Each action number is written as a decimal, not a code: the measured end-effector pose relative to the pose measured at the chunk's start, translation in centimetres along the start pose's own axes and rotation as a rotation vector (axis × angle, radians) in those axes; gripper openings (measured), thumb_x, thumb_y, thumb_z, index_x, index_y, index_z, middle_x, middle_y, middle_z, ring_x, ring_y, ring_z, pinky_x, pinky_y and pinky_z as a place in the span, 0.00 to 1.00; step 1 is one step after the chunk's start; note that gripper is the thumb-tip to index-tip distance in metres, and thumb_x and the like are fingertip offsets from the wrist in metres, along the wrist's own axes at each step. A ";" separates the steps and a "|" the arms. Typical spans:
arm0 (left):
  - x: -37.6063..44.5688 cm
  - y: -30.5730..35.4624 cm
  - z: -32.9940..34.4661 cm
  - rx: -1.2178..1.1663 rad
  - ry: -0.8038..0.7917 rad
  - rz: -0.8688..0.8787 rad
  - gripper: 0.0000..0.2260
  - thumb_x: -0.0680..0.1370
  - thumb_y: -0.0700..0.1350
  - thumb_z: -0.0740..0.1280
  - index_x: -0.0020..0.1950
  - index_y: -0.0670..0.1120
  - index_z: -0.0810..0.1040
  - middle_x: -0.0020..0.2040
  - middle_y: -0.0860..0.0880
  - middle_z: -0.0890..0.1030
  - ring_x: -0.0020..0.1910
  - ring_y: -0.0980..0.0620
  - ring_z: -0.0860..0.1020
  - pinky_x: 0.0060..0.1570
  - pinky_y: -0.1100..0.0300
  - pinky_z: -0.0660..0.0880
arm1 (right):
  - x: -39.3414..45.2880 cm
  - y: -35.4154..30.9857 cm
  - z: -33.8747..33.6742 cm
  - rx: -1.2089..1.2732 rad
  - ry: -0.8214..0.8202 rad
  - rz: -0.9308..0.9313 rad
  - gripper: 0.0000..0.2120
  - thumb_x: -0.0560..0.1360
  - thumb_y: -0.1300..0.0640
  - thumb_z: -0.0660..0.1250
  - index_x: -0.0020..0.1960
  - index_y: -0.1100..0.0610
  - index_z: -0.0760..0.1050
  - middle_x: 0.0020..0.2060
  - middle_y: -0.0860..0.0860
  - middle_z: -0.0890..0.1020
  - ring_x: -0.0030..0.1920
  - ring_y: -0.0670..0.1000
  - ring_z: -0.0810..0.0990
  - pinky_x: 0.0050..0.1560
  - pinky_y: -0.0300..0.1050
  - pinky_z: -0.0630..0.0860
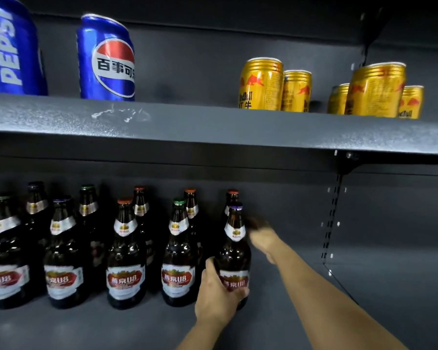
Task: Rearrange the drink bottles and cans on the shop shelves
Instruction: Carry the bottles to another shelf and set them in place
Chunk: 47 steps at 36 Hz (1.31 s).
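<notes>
Several brown beer bottles with red and white labels stand in two rows on the lower shelf (111,327). My left hand (218,296) grips the lower body of the rightmost front bottle (234,251), which has a purple cap and stands upright. My right hand (262,236) reaches in beside that bottle's neck, close to the orange-capped bottle (231,198) behind it. The hand is blurred and its fingers are partly hidden, so I cannot tell whether it holds anything.
The upper shelf (213,127) carries two blue Pepsi cans (106,59) at the left and several gold Red Bull cans (261,84) at the right. To the right of the bottles the lower shelf is bare up to a slotted upright (331,218).
</notes>
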State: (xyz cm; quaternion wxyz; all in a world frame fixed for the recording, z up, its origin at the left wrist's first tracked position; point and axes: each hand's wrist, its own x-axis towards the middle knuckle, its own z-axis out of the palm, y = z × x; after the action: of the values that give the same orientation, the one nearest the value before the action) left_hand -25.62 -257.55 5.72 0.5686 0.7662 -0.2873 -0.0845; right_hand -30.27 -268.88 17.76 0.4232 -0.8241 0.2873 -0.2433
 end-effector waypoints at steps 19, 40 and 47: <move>0.1 -0.1 -0.3 0.003 -0.031 0.036 0.39 0.63 0.48 0.78 0.68 0.58 0.61 0.57 0.57 0.75 0.54 0.59 0.76 0.56 0.55 0.76 | 3.5 0.6 1.0 -0.103 -0.027 -0.004 0.11 0.80 0.56 0.58 0.51 0.59 0.78 0.50 0.58 0.82 0.52 0.59 0.80 0.55 0.56 0.77; -1.9 1.9 -7.9 0.111 0.518 0.262 0.38 0.69 0.45 0.76 0.74 0.47 0.59 0.70 0.46 0.64 0.70 0.47 0.62 0.62 0.48 0.71 | -8.1 4.2 6.4 -0.273 0.225 -0.103 0.46 0.71 0.39 0.68 0.76 0.43 0.41 0.70 0.45 0.65 0.65 0.50 0.72 0.48 0.48 0.73; -0.1 1.1 -9.1 0.099 0.187 -0.013 0.49 0.70 0.51 0.75 0.78 0.53 0.43 0.74 0.47 0.61 0.68 0.46 0.68 0.60 0.49 0.72 | -8.1 3.9 6.5 -0.260 0.229 -0.083 0.43 0.72 0.45 0.70 0.75 0.44 0.44 0.70 0.46 0.67 0.60 0.54 0.76 0.46 0.47 0.72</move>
State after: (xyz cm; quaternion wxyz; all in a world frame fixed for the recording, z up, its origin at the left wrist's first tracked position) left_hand -21.92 -250.17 9.82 0.5539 0.7997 -0.2319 -0.0020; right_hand -32.93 -261.56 9.81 0.2674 -0.8499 0.3285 -0.3135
